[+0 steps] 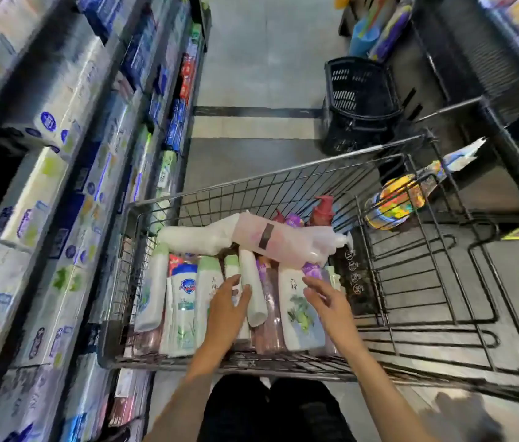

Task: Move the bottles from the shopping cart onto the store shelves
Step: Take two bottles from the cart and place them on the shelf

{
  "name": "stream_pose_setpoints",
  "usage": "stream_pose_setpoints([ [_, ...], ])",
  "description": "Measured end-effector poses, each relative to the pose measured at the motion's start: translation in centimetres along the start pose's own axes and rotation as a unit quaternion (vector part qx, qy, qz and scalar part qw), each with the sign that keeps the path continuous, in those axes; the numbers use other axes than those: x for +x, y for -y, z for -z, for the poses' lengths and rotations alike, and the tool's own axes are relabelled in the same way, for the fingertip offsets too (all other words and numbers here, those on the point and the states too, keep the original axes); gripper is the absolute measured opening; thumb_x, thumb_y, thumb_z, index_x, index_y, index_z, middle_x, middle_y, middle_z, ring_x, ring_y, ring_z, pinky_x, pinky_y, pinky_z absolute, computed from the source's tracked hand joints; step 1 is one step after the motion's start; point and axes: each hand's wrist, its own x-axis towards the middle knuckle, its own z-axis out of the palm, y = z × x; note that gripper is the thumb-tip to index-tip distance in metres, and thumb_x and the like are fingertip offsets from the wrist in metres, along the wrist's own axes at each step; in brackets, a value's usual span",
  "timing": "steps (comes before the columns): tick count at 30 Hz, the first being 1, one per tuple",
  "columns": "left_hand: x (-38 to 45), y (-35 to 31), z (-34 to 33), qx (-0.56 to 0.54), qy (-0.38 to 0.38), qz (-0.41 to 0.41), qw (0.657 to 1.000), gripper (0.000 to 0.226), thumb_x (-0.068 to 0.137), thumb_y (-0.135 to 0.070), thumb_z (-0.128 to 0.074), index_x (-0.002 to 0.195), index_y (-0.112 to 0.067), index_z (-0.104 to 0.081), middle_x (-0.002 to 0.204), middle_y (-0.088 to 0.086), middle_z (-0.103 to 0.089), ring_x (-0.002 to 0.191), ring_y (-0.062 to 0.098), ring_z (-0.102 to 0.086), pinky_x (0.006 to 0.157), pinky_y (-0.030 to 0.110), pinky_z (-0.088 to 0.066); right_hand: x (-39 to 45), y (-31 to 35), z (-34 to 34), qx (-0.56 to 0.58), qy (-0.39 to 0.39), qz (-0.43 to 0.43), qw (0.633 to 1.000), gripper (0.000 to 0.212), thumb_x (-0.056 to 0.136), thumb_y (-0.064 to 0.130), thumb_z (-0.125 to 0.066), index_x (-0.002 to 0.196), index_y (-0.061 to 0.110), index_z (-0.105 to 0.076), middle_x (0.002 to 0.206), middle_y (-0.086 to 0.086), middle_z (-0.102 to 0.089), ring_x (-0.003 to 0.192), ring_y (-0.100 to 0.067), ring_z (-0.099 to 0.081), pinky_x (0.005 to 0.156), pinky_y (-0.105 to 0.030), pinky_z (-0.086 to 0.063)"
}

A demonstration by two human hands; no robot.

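A wire shopping cart (220, 193) stands in the aisle in front of me, filled with several bottles lying side by side. My left hand (228, 309) reaches into the cart with straight fingers and rests on a narrow green-capped bottle (232, 263), beside a white bottle (253, 288). My right hand (326, 301) hovers with fingers spread over a white bottle with a green plant picture (296, 314). A pale pink pump bottle (280, 240) lies crosswise on top of the others. A blue and white bottle (184, 301) lies further left.
Store shelves (60, 186) packed with boxed and wrapped goods run along the left. A black plastic basket (360, 103) stands on the floor ahead. The cart's folding child seat (427, 266) lies to the right, with a colourful packet (395, 199) hanging beside it.
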Motion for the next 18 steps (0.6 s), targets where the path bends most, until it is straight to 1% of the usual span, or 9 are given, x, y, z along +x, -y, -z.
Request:
stream_pose_setpoints([
  [5, 4.2, 0.8, -4.1, 0.139, 0.03, 0.078, 0.987, 0.062, 0.095, -0.04, -0.052, 0.141, -0.003, -0.036, 0.139, 0.015, -0.044, 0.126, 0.03, -0.044, 0.103, 0.037, -0.036, 2.0, -2.0, -1.0, -0.012, -0.039, -0.089, 0.995, 0.027, 0.094, 0.021, -0.058, 0.122, 0.023, -0.059, 0.13, -0.005, -0.059, 0.121, -0.019, -0.052, 0.107, -0.04, -0.04],
  [8, 6.1, 1.5, -6.3, 0.238, 0.027, 0.126, 0.963, 0.073, 0.091, -0.046, -0.055, 0.141, 0.0, -0.029, 0.136, 0.017, -0.041, 0.125, 0.033, -0.042, 0.101, 0.041, -0.039, 3.0, -3.6, -1.0, -0.073, -0.044, -0.116, 0.99, 0.034, 0.094, 0.021, -0.059, 0.127, 0.014, -0.058, 0.127, -0.005, -0.059, 0.119, -0.019, -0.053, 0.103, -0.031, -0.04],
  [10, 6.9, 2.0, -7.4, 0.315, 0.015, 0.151, 0.937, 0.077, 0.089, -0.051, -0.054, 0.138, 0.003, -0.03, 0.131, 0.016, -0.043, 0.119, 0.033, -0.045, 0.094, 0.037, -0.044, 3.5, -4.6, -0.8, -0.099, -0.05, -0.132, 0.985, 0.033, 0.092, 0.018, -0.06, 0.125, 0.01, -0.06, 0.121, -0.005, -0.061, 0.113, -0.021, -0.057, 0.097, -0.03, -0.043],
  [12, 7.3, 1.6, -8.0, 0.393, 0.007, 0.118, 0.912, 0.07, 0.09, -0.053, -0.052, 0.121, 0.01, -0.051, 0.109, 0.018, -0.058, 0.095, 0.03, -0.06, 0.071, 0.029, -0.052, 3.8, -5.3, -0.5, -0.12, -0.056, -0.152, 0.979, 0.027, 0.091, 0.015, -0.062, 0.117, 0.01, -0.063, 0.112, -0.003, -0.06, 0.104, -0.024, -0.059, 0.088, -0.03, -0.046],
  [13, 7.3, 1.3, -7.7, 0.43, 0.017, 0.094, 0.898, 0.063, 0.091, -0.051, -0.049, 0.101, 0.009, -0.065, 0.089, 0.015, -0.063, 0.076, 0.027, -0.064, 0.056, 0.024, -0.051, 4.0, -5.7, -0.4, -0.127, -0.056, -0.158, 0.978, 0.024, 0.09, 0.015, -0.062, 0.114, 0.012, -0.063, 0.107, -0.004, -0.06, 0.099, -0.024, -0.06, 0.082, -0.028, -0.045],
  [14, 7.4, 0.8, -7.2, 0.451, 0.04, 0.085, 0.888, 0.058, 0.091, -0.048, -0.048, 0.082, 0.005, -0.071, 0.072, 0.011, -0.063, 0.062, 0.023, -0.063, 0.047, 0.02, -0.046, 4.1, -6.0, -0.2, -0.132, -0.053, -0.162, 0.977, 0.023, 0.09, 0.015, -0.062, 0.113, 0.013, -0.063, 0.105, -0.005, -0.061, 0.096, -0.023, -0.059, 0.079, -0.027, -0.043],
  [15, 7.7, 0.5, -6.9, 0.473, 0.052, 0.084, 0.876, 0.054, 0.085, -0.048, -0.054, 0.072, 0.001, -0.072, 0.065, 0.008, -0.062, 0.057, 0.02, -0.062, 0.047, 0.019, -0.045, 4.2, -6.4, 0.0, -0.133, -0.05, -0.163, 0.976, 0.024, 0.09, 0.014, -0.062, 0.114, 0.014, -0.063, 0.106, -0.005, -0.062, 0.095, -0.021, -0.058, 0.079, -0.026, -0.042],
  [17, 7.8, 0.7, -5.9, 0.445, 0.058, 0.108, 0.887, 0.05, 0.073, -0.044, -0.072, 0.085, 0.004, -0.067, 0.079, 0.011, -0.064, 0.073, 0.022, -0.063, 0.058, 0.025, -0.047, 4.3, -6.9, 0.3, -0.138, -0.048, -0.167, 0.975, 0.029, 0.09, 0.015, -0.062, 0.119, 0.013, -0.063, 0.112, -0.005, -0.063, 0.098, -0.018, -0.057, 0.086, -0.028, -0.044],
  [18, 7.8, 1.0, -5.7, 0.362, 0.071, 0.151, 0.917, 0.052, 0.076, -0.039, -0.073, 0.099, 0.006, -0.061, 0.094, 0.015, -0.062, 0.085, 0.024, -0.061, 0.065, 0.028, -0.045, 4.3, -7.0, 0.4, -0.142, -0.043, -0.17, 0.974, 0.031, 0.09, 0.016, -0.061, 0.121, 0.014, -0.062, 0.114, -0.003, -0.063, 0.101, -0.018, -0.058, 0.09, -0.031, -0.045],
])
